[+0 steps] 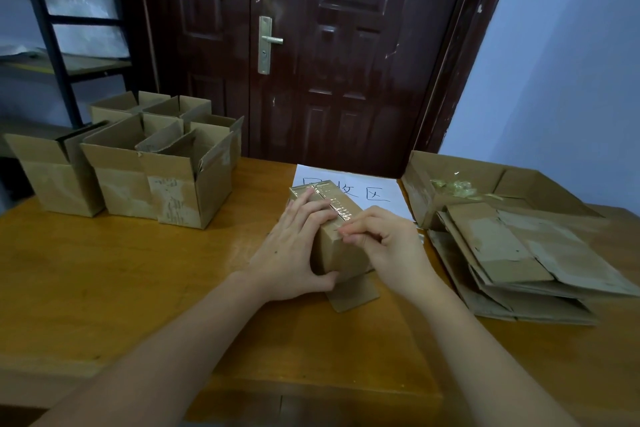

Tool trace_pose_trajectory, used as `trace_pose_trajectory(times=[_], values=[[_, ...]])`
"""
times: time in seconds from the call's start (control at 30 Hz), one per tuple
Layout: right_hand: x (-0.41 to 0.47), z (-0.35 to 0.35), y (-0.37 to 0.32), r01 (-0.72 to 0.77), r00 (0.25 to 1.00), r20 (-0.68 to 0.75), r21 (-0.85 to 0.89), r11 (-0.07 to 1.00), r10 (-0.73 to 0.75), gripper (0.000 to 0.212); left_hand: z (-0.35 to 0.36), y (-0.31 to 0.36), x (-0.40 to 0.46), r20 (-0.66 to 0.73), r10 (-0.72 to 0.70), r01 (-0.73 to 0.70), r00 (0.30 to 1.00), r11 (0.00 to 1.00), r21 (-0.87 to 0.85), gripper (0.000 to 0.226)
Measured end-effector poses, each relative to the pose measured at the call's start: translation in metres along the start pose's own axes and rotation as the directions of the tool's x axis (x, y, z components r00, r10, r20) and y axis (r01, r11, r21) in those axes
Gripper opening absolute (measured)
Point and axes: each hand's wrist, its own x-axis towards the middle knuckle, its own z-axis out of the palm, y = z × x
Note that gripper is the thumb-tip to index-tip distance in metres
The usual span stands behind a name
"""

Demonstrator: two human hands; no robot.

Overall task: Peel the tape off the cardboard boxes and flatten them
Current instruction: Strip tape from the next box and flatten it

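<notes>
A person worked at a small taped cardboard box point(341, 246) standing mid-table on a wooden table point(138, 270), partly over a white sheet of paper point(377, 191) with handwriting. The left hand point(294, 250) gripped the box's side, fingers laid over its top, thumb curled round the near corner. The right hand point(384, 239) appeared to pinch the clear tape point(334, 203) at the box's near edge. Open boxes point(138, 163) stood at the left; flattened boxes point(519, 260) lay stacked at the right.
</notes>
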Motion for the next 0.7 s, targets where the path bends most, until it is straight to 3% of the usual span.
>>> trace_pose_trajectory(times=[0.5,0.6,0.7], values=[[0.004,-0.003,0.005,-0.149,0.982,-0.09,0.168,0.975,0.165,0.032,-0.009,-0.002,0.002,0.08,0.002,-0.004,0.997,1.0,0.017,0.106],[0.001,-0.003,0.0,-0.053,0.998,-0.034,0.01,0.999,0.054,0.023,-0.011,-0.002,0.002,0.086,-0.002,0.0,0.996,1.0,0.022,0.111],[-0.008,-0.001,-0.006,0.168,0.978,0.166,-0.249,0.954,-0.129,0.046,-0.012,-0.001,0.002,0.069,0.0,-0.002,0.998,1.0,0.018,0.112]])
